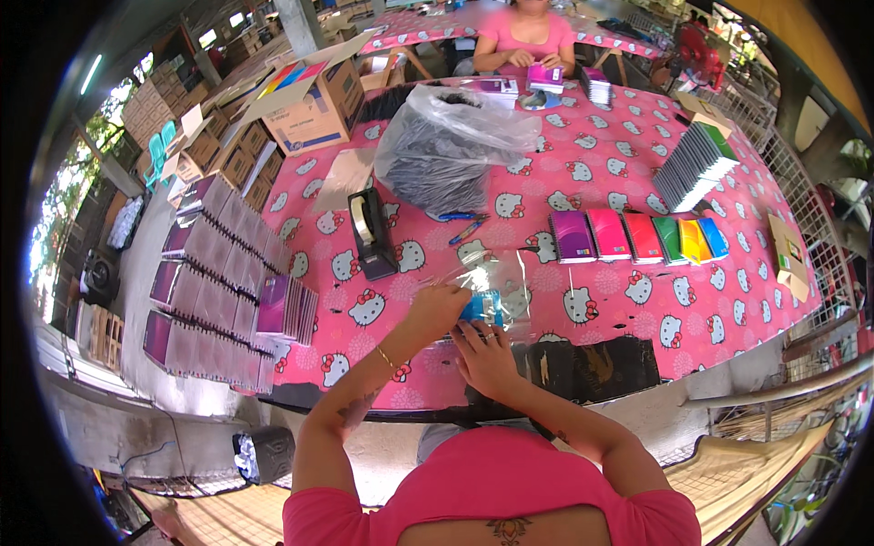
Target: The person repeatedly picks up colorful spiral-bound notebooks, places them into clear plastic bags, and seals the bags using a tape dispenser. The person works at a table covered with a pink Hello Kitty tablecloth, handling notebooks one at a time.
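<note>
Left hand (439, 308) and right hand (490, 362) close over a blue item (484, 308) and clear plastic (517, 289) on a pink table (583, 329), near a tape dispenser (381, 259) and notebooks (608, 235), a co-worker (525, 38) opposite

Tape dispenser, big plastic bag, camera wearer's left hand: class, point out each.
Tape dispenser (375, 238), head view: its black body.
Big plastic bag (439, 153), head view: its bulging side.
Left hand (438, 310), head view: back of the hand.

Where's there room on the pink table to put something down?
There's bare pink tablecloth on the near side of the colourful notebook row, and more between the big plastic bag and the notebook stack at the right. It's crowded at the left, with notebook piles, and around the left hand and right hand.
</note>
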The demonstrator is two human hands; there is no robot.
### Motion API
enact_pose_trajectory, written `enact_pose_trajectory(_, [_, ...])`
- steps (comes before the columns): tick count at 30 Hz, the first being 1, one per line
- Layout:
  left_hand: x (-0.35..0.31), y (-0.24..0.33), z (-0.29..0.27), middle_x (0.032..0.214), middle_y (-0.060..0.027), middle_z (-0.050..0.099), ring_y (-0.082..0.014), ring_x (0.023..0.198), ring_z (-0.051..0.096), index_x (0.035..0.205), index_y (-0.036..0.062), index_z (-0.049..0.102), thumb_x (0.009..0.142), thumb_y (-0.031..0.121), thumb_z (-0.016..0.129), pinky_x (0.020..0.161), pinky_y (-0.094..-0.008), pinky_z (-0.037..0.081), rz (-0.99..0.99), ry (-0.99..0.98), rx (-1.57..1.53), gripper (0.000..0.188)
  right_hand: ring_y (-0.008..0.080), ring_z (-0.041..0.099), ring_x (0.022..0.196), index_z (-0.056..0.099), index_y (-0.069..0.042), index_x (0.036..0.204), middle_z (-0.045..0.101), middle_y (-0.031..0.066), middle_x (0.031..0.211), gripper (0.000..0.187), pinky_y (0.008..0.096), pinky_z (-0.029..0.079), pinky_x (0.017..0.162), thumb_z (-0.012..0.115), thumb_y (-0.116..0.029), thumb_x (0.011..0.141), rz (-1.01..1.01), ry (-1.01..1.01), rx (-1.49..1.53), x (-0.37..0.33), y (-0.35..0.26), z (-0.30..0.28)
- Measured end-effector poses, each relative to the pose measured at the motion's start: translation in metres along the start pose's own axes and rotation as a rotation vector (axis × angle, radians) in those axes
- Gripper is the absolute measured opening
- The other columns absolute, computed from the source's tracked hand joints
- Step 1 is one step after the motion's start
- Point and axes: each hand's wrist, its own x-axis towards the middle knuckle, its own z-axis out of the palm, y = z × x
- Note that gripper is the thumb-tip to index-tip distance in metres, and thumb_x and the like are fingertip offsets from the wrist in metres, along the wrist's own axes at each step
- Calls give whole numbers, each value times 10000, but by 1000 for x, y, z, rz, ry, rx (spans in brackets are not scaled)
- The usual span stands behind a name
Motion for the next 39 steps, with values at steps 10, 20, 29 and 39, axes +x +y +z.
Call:
enact_pose_trajectory(10, [-44,35,40,1166,-206,649,-343,1117,627,1112,-13,629,819,80,632,910,-408,529,-198,115,-99,307,368,339,1394,544,-3,1266,444,192,1412,471,603,254,1126,623,-189,841,30,-84,73,-9,6,26])
enact_pose_trajectory(20, [-58,32,60,1258,-215,603,-358,1213,564,1205,-47,592,859,83,610,1048,-446,445,-119,182,10,370,238,512,1220,548,-60,1310,529,117,1297,452,422,381,1005,555,-101,860,-94,20,-250,18,30,-25])
enact_pose_trajectory(29, [-97,-23,30,1130,-216,646,-349,1028,634,1231,-17,603,892,212,642,863,-394,505,-608,460,30,411,202,585,1126,618,-52,1226,604,58,1192,444,403,415,957,657,-238,824,-106,-22,-140,4,50,-9])
enact_pose_trajectory(39, [-29,-136,0,690,11,592,-80,549,505,901,39,706,849,193,751,500,-232,399,-1024,924,-1238,169,198,602,1074,651,-108,1170,625,15,1114,376,406,401,932,683,-240,819,-77,10,-87,2,53,-9])
